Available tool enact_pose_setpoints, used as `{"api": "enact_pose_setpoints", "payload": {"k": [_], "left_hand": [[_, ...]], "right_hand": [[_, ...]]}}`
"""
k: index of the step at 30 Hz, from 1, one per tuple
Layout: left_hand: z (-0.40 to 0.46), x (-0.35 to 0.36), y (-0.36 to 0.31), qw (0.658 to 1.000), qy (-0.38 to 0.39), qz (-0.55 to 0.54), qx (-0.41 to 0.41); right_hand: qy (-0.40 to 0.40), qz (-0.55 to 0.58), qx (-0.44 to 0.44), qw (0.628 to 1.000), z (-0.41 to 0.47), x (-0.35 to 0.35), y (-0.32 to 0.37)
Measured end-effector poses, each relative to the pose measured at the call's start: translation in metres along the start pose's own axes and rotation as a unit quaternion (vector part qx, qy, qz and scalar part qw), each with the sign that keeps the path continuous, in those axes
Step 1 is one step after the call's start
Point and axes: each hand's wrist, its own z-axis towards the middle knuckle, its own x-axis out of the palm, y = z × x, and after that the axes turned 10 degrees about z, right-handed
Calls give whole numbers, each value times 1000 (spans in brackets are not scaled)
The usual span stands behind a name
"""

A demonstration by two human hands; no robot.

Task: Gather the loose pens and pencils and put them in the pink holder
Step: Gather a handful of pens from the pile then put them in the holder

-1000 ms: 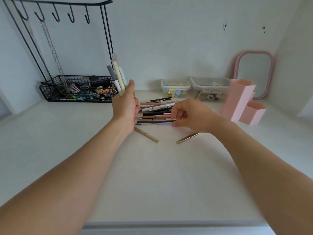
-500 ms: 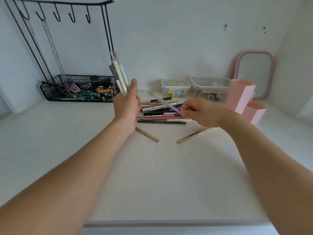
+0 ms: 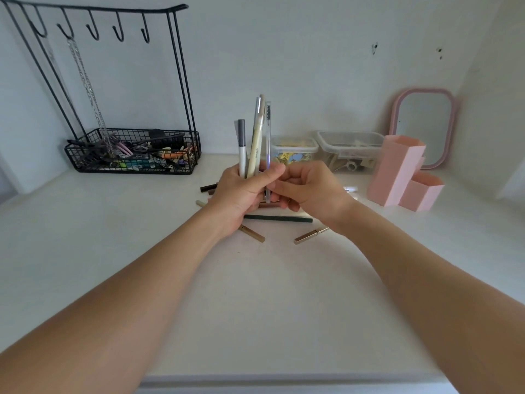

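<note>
Right, both forearms reach out over the white worktop and meet at its middle. At back left stands a black wire rack; at right the pink holder stands upright, well apart from the hands. Left hand is raised, fingers curled round a bundle of pens held nearly upright. Right hand sits just beside it, fingers bent, thumb and forefinger pinching the clear pen against that bundle. Beneath the hands, loose pens lie on the worktop, a dark green one crosswise, two gold-tipped ones nearer.
</note>
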Motion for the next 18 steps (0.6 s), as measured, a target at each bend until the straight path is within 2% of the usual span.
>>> {"api": "enact_pose_setpoints", "payload": {"k": [6, 9, 13, 18], "left_hand": [[4, 2, 2, 997, -54, 49, -11], [8, 0, 3, 996, -76, 38, -10], [6, -4, -1, 997, -66, 7, -32], [7, -9, -2, 998, -51, -10, -40]], "right_hand": [[15, -16, 25, 999, 0, 4, -2], [1, -44, 31, 999, 3, -5, 2], [9, -259, 13, 966, 5, -34, 9], [62, -317, 50, 945, -1, -59, 20]]}}
